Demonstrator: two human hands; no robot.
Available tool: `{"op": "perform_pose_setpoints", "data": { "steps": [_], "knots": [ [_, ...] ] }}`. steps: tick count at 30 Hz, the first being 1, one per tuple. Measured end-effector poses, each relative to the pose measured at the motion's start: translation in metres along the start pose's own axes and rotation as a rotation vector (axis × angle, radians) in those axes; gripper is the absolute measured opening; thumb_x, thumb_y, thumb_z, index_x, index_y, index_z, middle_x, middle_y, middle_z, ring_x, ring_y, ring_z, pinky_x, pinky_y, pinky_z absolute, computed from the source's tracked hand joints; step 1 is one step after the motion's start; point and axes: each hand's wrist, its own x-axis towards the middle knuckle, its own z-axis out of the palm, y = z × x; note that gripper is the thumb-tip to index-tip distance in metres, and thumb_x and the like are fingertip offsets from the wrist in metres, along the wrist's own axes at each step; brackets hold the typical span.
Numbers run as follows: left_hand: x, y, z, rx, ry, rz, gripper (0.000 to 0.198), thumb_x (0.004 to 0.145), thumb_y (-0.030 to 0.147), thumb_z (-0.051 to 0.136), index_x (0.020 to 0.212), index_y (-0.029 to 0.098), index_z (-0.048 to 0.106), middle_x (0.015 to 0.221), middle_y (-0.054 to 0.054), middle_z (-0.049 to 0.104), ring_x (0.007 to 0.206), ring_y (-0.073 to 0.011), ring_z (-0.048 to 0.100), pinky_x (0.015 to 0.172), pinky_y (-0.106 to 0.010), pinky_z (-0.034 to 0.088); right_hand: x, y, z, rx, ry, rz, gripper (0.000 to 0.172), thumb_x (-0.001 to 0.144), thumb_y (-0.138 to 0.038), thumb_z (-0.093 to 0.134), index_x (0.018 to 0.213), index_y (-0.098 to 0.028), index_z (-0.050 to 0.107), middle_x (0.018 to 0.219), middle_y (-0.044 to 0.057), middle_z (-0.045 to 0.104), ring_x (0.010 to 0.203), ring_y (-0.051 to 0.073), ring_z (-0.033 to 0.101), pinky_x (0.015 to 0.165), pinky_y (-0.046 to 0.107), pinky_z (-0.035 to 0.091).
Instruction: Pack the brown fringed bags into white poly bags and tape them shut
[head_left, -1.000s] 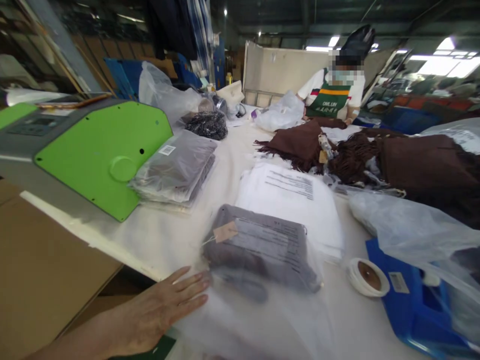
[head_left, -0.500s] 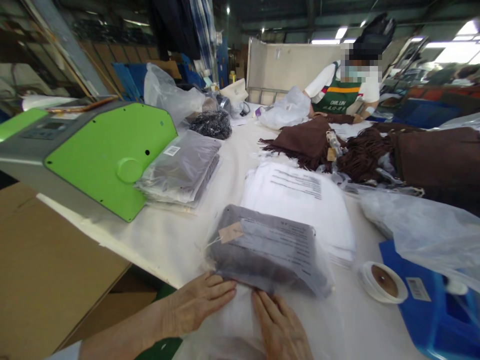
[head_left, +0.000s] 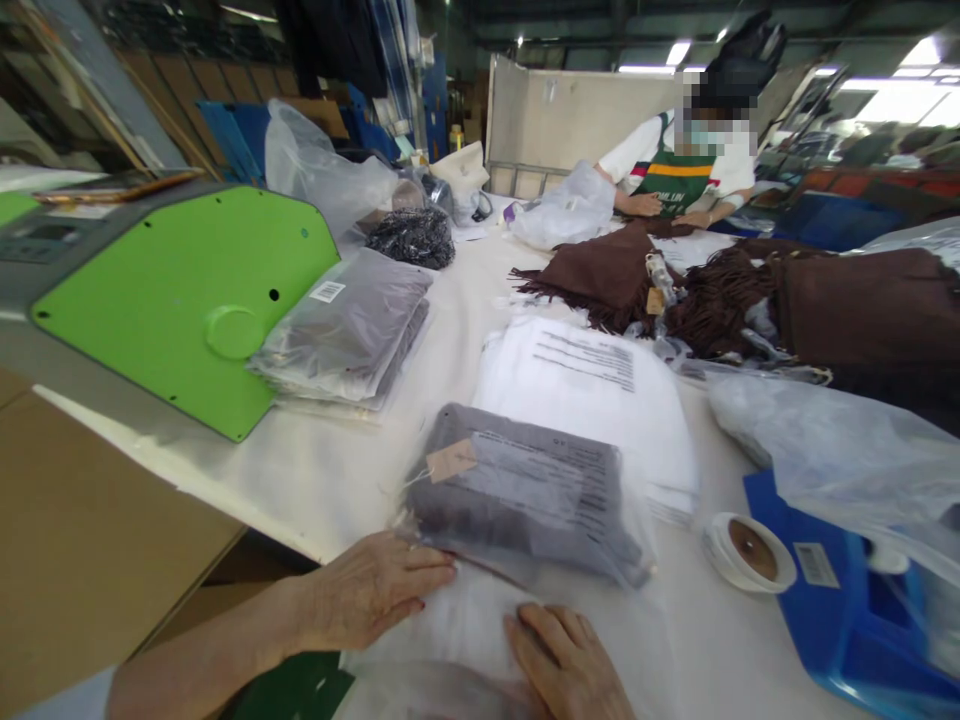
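Observation:
A dark folded textile in a clear plastic bag (head_left: 517, 490) lies on the table in front of me, printed lines across the plastic and a tan paper tag (head_left: 452, 458) at its left. My left hand (head_left: 375, 590) rests flat at the near left edge of this bag, fingers stretched out. Nearer to me, my right hand (head_left: 574, 660) presses on the bag's loose plastic end, its fingers slightly bent and apart. Between the hands lies whitish translucent plastic (head_left: 469, 615). Just beyond the bag is a stack of white printed plastic bags (head_left: 600, 390).
A green-sided machine (head_left: 187, 310) stands at left beside a pile of bagged grey textiles (head_left: 352, 330). Brown fringed textiles (head_left: 600, 275) lie at the back right, near a co-worker (head_left: 675, 175). A blue tape dispenser (head_left: 825, 590) with a tape roll (head_left: 750, 555) sits at right.
My right hand has shifted a little toward me, away from the bag's dark contents. My left hand stays at the near left edge. The co-worker's hand has lifted off the brown textile.

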Motion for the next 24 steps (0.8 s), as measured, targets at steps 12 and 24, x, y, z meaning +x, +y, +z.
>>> {"op": "perform_pose_setpoints", "data": {
  "steps": [12,24],
  "knots": [
    [0.017,0.005,0.010,0.306,-0.047,0.105,0.057,0.080,0.009,0.045,0.134,0.015,0.029,0.082,-0.004,0.059,0.063,-0.0181,0.052,0.061,-0.034,0.038,0.006,-0.004,0.008,0.237,-0.231,0.100,0.010,0.079,-0.018,0.054,0.069,-0.020,0.054,0.138,0.002,0.043,0.079,0.012,0.057,0.067,0.026,0.043],
    [0.009,0.006,-0.006,0.348,-0.192,-0.222,0.030,0.087,0.023,0.045,0.116,0.027,0.049,0.079,-0.003,0.063,0.069,-0.0220,0.060,0.060,-0.034,0.042,0.014,-0.012,-0.020,0.309,-0.407,0.401,0.031,0.077,-0.050,0.056,0.069,-0.020,0.058,0.134,0.009,0.044,0.093,0.021,0.063,0.080,0.031,0.050]
  ]
}}
